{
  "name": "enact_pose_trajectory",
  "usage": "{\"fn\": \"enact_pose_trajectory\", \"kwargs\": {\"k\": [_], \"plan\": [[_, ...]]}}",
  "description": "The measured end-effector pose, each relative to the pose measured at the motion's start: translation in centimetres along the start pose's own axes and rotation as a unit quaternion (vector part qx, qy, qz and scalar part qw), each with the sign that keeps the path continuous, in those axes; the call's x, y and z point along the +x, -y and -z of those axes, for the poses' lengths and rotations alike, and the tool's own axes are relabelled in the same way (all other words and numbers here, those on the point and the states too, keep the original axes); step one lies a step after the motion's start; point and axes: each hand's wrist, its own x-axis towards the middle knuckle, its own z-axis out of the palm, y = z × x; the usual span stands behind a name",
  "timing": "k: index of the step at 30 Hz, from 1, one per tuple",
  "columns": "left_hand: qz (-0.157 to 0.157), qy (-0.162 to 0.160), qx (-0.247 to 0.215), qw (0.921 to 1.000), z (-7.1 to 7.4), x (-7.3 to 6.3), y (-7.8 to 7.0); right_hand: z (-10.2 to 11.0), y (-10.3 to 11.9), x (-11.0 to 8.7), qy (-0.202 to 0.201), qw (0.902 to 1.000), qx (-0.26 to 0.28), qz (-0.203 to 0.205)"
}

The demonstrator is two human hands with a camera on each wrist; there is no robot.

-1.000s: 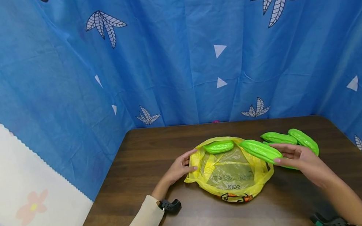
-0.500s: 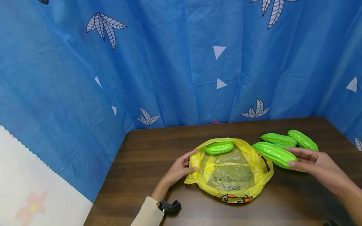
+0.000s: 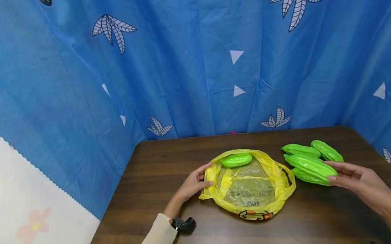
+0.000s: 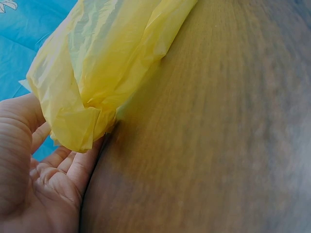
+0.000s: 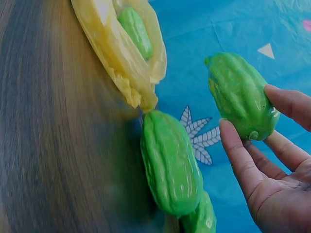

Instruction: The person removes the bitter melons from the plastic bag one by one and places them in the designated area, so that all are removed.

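A yellow plastic bag (image 3: pixel 282 202) lies with its mouth spread wide on the table. One bright green ridged bitter melon (image 3: pixel 236 160) shows inside its far edge. My left hand (image 3: pixel 194 183) holds the bag's left rim, and in the left wrist view its fingers reach behind the yellow plastic (image 4: pixel 116 53). To the right of the bag, my right hand (image 3: pixel 363 182) holds another bitter melon (image 5: pixel 238 94) by one end, thumb on one side and fingers on the other. In the head view that melon overlaps a similar bitter melon (image 5: pixel 170 165) lower on the table.
Two more bitter melons, one (image 3: pixel 300 150) behind the held one and one (image 3: pixel 327 151) farther right, lie near the back right of the brown wooden table (image 3: pixel 163 157). A blue patterned curtain (image 3: pixel 182 59) hangs along the table's back edge.
My right hand has moved right with the bitter melon, from over the bag's right rim to the group of melons beside it. My left hand stays at the bag's rim.
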Motion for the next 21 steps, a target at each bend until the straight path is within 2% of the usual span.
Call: {"fn": "enact_pose_trajectory", "kwargs": {"k": [3,8,13,21], "plan": [[0.002,0.0,0.0,1.0,0.0,0.0,0.0,0.5,-0.5,-0.3,0.005,1.0,0.004,-0.001],[0.0,-0.001,0.003,1.0,0.0,0.1,0.2,1.0,-1.1,-0.8,-0.005,0.9995,-0.03,0.002],[0.0,-0.001,0.006,1.0,0.0,0.1,0.2,1.3,-1.6,-1.1,-0.016,0.9996,-0.025,0.005],[0.001,-0.001,0.005,1.0,0.0,0.0,0.3,1.9,-2.9,-1.5,-0.039,0.9971,-0.064,-0.013]]}}
